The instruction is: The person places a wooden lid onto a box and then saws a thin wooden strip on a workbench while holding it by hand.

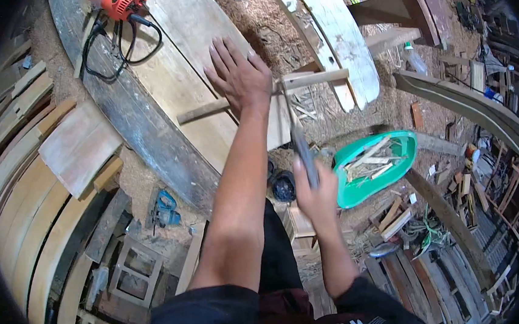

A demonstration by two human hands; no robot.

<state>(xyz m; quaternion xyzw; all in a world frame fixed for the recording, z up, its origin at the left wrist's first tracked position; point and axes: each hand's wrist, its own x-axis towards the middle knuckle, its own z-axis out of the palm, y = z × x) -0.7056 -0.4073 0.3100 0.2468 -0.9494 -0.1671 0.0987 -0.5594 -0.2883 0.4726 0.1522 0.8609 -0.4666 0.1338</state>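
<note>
My left hand (237, 75) lies flat with its fingers spread, bearing down on a thin wooden stick (201, 112) laid across a wide pale board (185, 34). The stick runs on past the board's right edge. In my right hand (320, 191) is the grey handle of a handsaw (299, 137), blurred by motion. Its narrow blade, seen nearly edge-on, reaches up to the stick just right of my left hand. My right fingers are wrapped round the handle.
An orange power tool (118, 2) with a coiled black cord rests on the boards. A green tub (345, 201) of wood offcuts stands at right. A blue power tool (164, 209) lies on the floor at left. Curved planks (40, 246) fill the left side; white-painted boards (338, 40) lie at upper right.
</note>
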